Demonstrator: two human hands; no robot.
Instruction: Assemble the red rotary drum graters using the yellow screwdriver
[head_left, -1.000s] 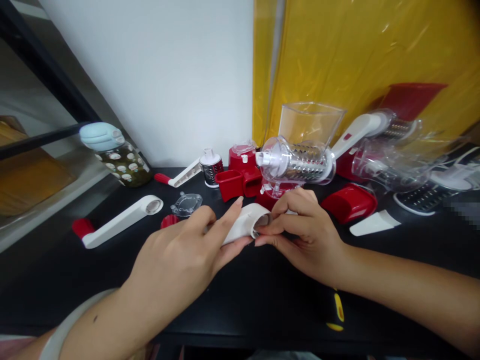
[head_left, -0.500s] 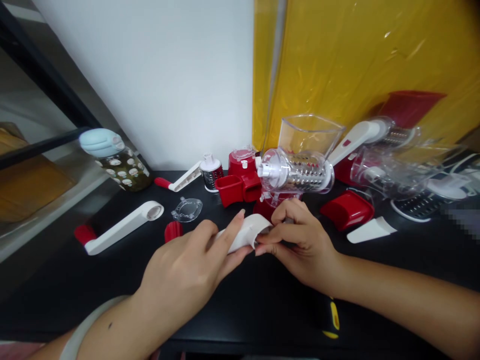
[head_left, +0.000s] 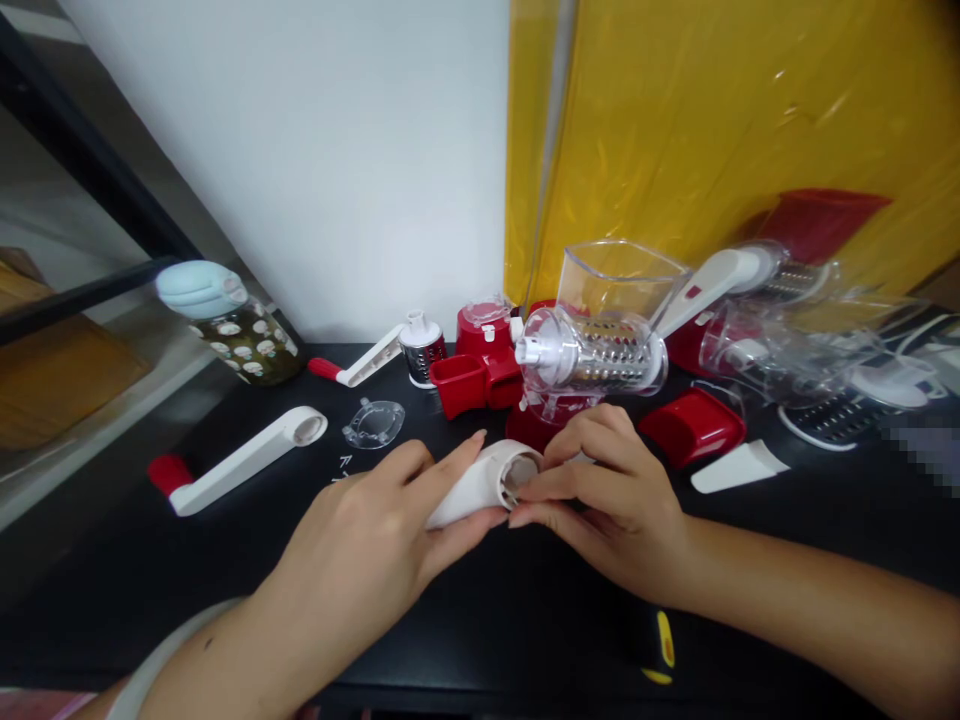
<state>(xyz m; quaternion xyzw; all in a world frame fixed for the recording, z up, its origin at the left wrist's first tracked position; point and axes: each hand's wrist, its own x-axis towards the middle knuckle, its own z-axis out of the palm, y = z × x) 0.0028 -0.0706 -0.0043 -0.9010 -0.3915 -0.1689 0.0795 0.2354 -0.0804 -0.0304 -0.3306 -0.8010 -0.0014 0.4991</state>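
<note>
White part point(head_left: 474, 490) is front-left of grater point(head_left: 611, 355). L hand point(head_left: 367, 525) grips it, prob. to steady it, open end angled twd R hand point(head_left: 619, 500) for access; R fingers at rim, can't tell if pinching anything.

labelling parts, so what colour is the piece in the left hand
The piece in the left hand is white, seen best in the head view.

It looks like a workshop — loose grater parts point(head_left: 611, 350) on a black table point(head_left: 480, 620) beside shelving point(head_left: 88, 155).
</note>
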